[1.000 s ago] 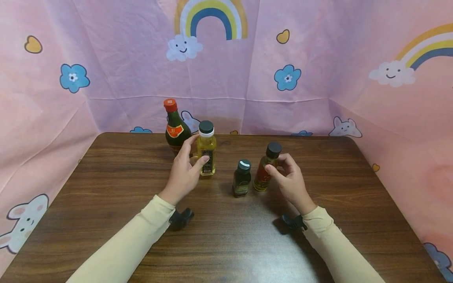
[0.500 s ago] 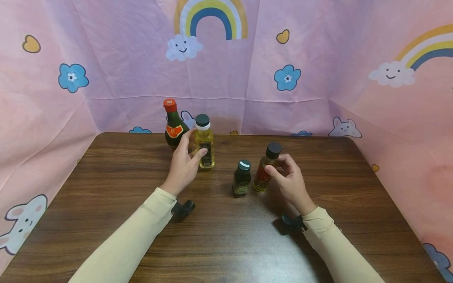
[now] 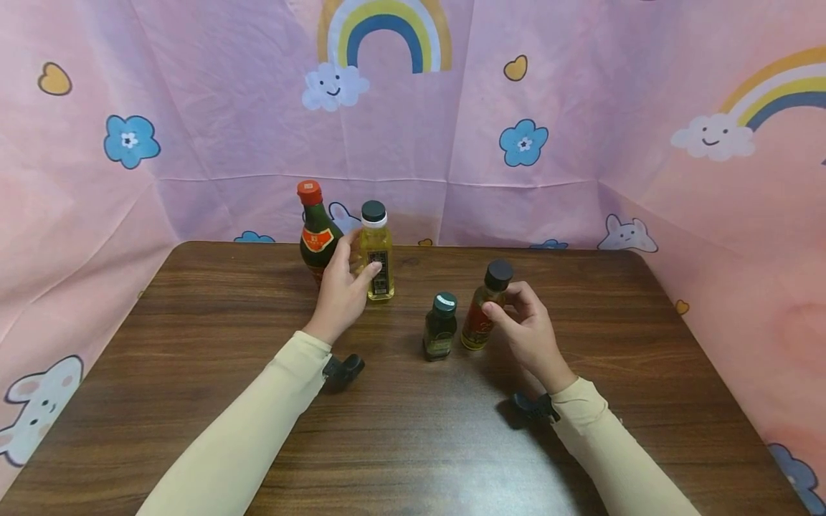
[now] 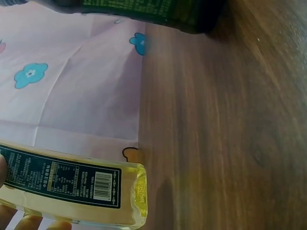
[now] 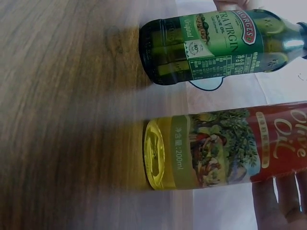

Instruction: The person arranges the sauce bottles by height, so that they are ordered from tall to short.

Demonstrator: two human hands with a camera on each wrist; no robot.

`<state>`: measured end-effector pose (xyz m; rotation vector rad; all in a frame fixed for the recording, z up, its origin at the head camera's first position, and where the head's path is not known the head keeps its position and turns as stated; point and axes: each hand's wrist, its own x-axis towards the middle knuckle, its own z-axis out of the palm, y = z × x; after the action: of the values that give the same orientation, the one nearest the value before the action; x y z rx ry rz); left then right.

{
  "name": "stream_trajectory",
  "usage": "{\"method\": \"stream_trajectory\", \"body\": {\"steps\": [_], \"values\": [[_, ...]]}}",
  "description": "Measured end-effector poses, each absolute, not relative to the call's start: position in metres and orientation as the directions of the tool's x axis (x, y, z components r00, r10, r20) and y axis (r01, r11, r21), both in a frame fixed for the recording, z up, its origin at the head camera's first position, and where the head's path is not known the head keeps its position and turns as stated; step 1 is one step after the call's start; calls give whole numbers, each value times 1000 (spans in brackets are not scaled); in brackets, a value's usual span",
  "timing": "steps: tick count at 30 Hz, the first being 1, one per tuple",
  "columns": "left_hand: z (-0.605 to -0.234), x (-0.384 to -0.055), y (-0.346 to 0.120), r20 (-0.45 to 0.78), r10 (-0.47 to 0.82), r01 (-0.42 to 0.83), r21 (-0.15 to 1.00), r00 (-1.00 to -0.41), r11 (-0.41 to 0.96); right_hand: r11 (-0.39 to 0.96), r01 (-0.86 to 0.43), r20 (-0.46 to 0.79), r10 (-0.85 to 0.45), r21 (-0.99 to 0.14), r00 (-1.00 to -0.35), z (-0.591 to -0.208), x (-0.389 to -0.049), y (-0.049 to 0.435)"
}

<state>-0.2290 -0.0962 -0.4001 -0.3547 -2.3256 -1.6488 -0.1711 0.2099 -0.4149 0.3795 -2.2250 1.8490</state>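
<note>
My left hand (image 3: 342,292) grips a clear bottle of yellow oil (image 3: 381,247) with a dark green cap and a black label. In the left wrist view its base (image 4: 139,196) appears just off the table. My right hand (image 3: 529,331) holds an olive oil bottle (image 3: 476,324) with a black cap and red label, leaning slightly; whether its base touches the table I cannot tell. Between the hands stands a small dark green olive oil bottle (image 3: 440,333), its label (image 5: 216,43) readable in the right wrist view. Behind my left hand is a tall dark green bottle (image 3: 316,233) with a red cap.
The brown wooden table (image 3: 413,444) extends around the bottles. A pink patterned cloth (image 3: 413,143) hangs close behind its back edge and along both sides. A black wrist strap piece (image 3: 342,369) juts out below my left wrist, another (image 3: 534,405) below my right.
The left hand has carried the yellow oil bottle away from me, toward the back of the table. The right hand and its bottle have stayed nearly still.
</note>
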Motion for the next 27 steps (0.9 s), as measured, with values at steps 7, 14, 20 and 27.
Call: {"method": "stream_trajectory", "body": {"steps": [7, 14, 20, 27], "values": [[-408, -231, -95, 334, 63, 334, 872, -940, 359, 163, -328, 322, -58, -931, -945, -416, -170, 209], [-413, -231, -99, 324, 77, 328, 864, -943, 380, 149, -335, 330, -59, -930, -942, -417, -169, 209], [-415, -232, -100, 331, 98, 343, 857, -938, 384, 165, -328, 323, -56, -930, -945, -416, -169, 209], [-416, -236, -100, 317, 126, 340, 843, -940, 417, 184, -304, 299, -55, -935, -953, -413, -171, 210]]}}
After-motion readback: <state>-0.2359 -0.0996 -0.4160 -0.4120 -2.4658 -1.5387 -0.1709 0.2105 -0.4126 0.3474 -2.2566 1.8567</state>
